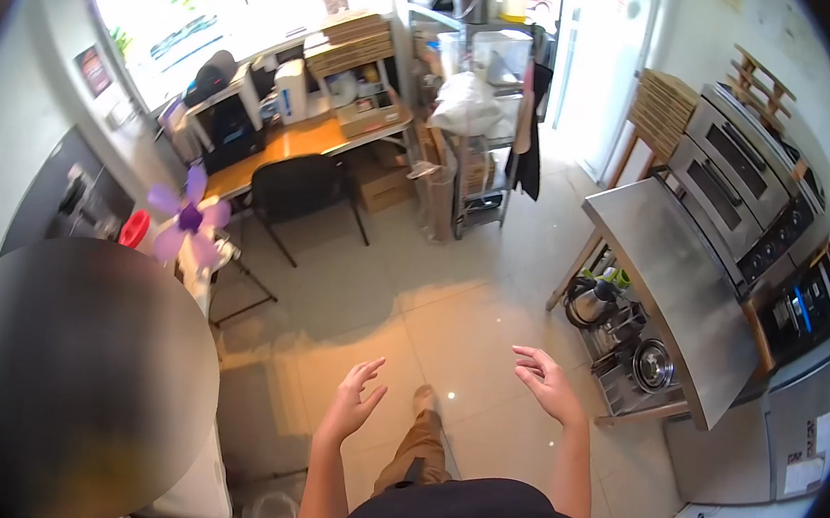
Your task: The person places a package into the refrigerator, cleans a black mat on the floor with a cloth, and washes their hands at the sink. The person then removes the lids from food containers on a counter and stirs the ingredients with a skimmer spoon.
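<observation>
Both of my hands hang in the air over the tiled floor (448,331), in front of my body. My left hand (355,399) is open and holds nothing, its fingers apart from the thumb. Further right, my right hand (547,384) is also open, fingers stretched out to the left, with nothing in it. The nearest thing to the right hand is a steel worktable (675,272), which it does not touch. One shoe (425,398) shows below, between the two hands.
A large blurred dark round thing (69,377) fills the lower left, by a purple-bladed fan (190,217). Ahead are a black chair (303,190), a wooden desk (292,142) and a loaded shelf rack (487,117). A two-deck oven (739,169) stands behind the worktable.
</observation>
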Tool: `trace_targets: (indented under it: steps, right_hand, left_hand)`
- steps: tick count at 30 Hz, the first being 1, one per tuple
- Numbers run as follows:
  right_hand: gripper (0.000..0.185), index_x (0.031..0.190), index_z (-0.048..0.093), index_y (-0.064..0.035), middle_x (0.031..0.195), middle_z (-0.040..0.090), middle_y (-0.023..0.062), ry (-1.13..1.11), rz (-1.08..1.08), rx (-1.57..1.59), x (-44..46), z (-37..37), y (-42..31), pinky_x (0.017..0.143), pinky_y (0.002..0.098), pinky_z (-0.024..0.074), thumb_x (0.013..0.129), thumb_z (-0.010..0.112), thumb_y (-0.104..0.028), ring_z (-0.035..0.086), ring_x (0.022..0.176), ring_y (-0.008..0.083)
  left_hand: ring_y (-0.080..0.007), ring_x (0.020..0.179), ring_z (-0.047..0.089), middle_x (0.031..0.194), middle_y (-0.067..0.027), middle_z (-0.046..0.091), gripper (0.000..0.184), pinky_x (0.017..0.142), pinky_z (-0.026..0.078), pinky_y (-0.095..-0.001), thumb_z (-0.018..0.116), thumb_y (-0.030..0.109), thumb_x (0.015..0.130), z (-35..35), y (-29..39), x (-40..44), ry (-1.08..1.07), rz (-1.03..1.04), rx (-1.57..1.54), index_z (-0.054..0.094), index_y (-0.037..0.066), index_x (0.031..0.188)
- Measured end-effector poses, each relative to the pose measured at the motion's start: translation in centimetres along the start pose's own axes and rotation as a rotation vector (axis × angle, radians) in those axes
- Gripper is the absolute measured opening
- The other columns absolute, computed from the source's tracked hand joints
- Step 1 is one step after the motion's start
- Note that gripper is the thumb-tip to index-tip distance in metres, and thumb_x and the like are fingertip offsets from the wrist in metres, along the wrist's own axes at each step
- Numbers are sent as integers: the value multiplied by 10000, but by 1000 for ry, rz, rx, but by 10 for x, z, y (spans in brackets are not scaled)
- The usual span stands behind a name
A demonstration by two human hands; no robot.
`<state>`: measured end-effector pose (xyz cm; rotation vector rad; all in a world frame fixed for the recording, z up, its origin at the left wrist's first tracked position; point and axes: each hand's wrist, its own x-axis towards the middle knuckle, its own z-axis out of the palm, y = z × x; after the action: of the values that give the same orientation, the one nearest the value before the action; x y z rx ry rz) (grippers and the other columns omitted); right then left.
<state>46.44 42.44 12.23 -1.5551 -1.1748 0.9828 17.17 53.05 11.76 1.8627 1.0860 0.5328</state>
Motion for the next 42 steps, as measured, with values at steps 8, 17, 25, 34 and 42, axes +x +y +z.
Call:
trace_targets:
  steps: [8, 17, 25, 34, 42]
  right_hand:
    - [307, 1103, 455, -46, 1053, 486, 70, 113, -26, 24, 150, -67, -7, 841, 279, 376, 807, 484, -119, 481, 979, 165]
    - [280, 1075, 463, -23, 1034, 504, 54, 333, -72, 178, 278, -167, 14, 808, 255, 378, 810, 467, -111, 495, 934, 137]
    - [259, 1035, 485, -24, 999, 518, 38, 349, -24, 315, 416, -260, 91, 755, 234, 389, 814, 466, -159, 506, 900, 122]
    - [256, 1035, 491, -60, 993, 520, 7, 254, 88, 333, 599, -324, 110, 720, 237, 398, 809, 471, -178, 499, 889, 107]
    - [354, 1109, 427, -52, 1030, 508, 27, 298, 286, 353, 730, -302, 158, 658, 261, 425, 782, 504, -163, 505, 875, 103]
  left_hand:
    - [-215, 925, 529, 1030, -100, 524, 365, 781, 417, -305, 539, 108, 766, 14, -25, 184, -72, 35, -139, 460, 58, 1118]
    - [-202, 891, 542, 1019, -117, 533, 342, 751, 425, -308, 540, 89, 759, 30, 66, 410, -170, 284, 48, 476, 42, 1091]
    - [-209, 883, 547, 997, -129, 546, 325, 744, 426, -295, 534, 101, 770, 117, 89, 547, -268, 356, 24, 481, 40, 1084]
    - [-203, 891, 547, 995, -126, 548, 305, 762, 425, -294, 514, 117, 794, 148, 107, 627, -255, 123, -6, 480, 41, 1088]
    - [-190, 892, 540, 1002, -119, 546, 303, 773, 420, -294, 502, 112, 800, 117, 100, 722, -243, 92, -22, 475, 39, 1093]
